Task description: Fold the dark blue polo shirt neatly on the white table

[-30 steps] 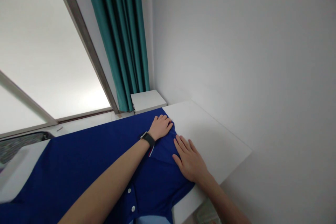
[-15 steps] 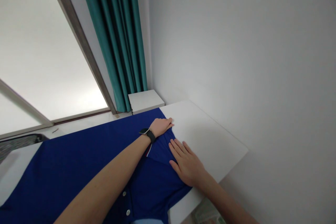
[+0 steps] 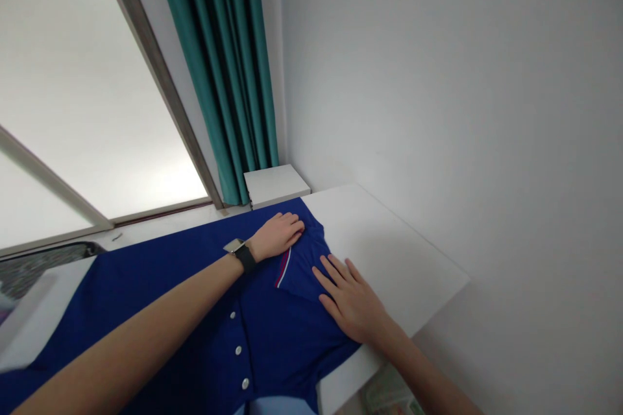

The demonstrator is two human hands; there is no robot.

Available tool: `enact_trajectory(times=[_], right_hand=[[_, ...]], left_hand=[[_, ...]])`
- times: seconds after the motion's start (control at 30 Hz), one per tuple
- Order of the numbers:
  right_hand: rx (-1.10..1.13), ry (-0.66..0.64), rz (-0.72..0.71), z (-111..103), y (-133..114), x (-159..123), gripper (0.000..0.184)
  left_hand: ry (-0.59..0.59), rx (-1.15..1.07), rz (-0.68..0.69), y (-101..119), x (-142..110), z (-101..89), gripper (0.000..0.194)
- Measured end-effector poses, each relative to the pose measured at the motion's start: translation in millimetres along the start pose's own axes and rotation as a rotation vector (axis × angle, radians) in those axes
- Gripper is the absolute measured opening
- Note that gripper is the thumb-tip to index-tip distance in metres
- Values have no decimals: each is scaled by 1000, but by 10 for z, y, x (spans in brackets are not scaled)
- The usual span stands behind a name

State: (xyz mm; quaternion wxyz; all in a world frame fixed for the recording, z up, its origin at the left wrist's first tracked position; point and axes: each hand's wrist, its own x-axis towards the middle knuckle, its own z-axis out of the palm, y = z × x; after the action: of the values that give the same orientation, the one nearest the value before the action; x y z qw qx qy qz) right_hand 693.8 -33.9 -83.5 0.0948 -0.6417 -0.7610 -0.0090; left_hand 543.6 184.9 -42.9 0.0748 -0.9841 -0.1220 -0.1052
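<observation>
A dark blue short-sleeved garment with white buttons (image 3: pixel 209 285) lies spread across the white table. Its sleeve is turned inward over the body, with the red-and-white cuff trim (image 3: pixel 283 268) showing. My left hand (image 3: pixel 278 233) rests on the cloth beside that cuff, fingers slightly bent and laid on the fabric. On that wrist is a watch with a black strap (image 3: pixel 244 255). My right hand (image 3: pixel 351 301) lies flat with fingers spread, pressing on the garment's edge near the shoulder. Part of the garment is hidden under my left forearm.
The white table (image 3: pixel 389 249) reaches a grey-white wall (image 3: pixel 438 110) on the right. A small white cabinet (image 3: pixel 276 185) stands behind it, under a green curtain (image 3: pixel 224 78). A frosted glass panel (image 3: pixel 97 110) is at left. A light blue piece (image 3: pixel 280 406) shows at the bottom.
My left hand has moved left from the far edge of the garment, and its fingers now lie on the cloth. More cuff trim shows. My right hand stays nearly in place.
</observation>
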Motion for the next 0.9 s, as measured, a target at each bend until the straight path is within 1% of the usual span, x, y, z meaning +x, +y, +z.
enact_trajectory(times=[0.07, 0.13, 0.23, 0.33, 0.5, 0.7, 0.9], right_hand=[[-14, 0, -2, -5, -6, 3, 53], [-26, 0, -4, -9, -12, 6, 53], [-23, 3, -5, -14, -17, 8, 53], [-17, 7, -4, -21, -20, 9, 53], [-22, 14, -3, -30, -24, 11, 53], [-25, -9, 8, -39, -27, 16, 52], [-21, 2, 4, -29, -23, 13, 52]], left_hand=[[-67, -36, 98, 6, -173, -81, 18], [-112, -81, 163, 51, -338, -160, 18], [-152, -115, 223, 136, -541, -263, 15], [-172, -64, 278, 187, -653, -335, 13], [-177, 8, 343, 239, -657, -390, 14], [-205, 91, 403, 300, -626, -399, 3], [-170, 62, 393, 261, -665, -404, 14]])
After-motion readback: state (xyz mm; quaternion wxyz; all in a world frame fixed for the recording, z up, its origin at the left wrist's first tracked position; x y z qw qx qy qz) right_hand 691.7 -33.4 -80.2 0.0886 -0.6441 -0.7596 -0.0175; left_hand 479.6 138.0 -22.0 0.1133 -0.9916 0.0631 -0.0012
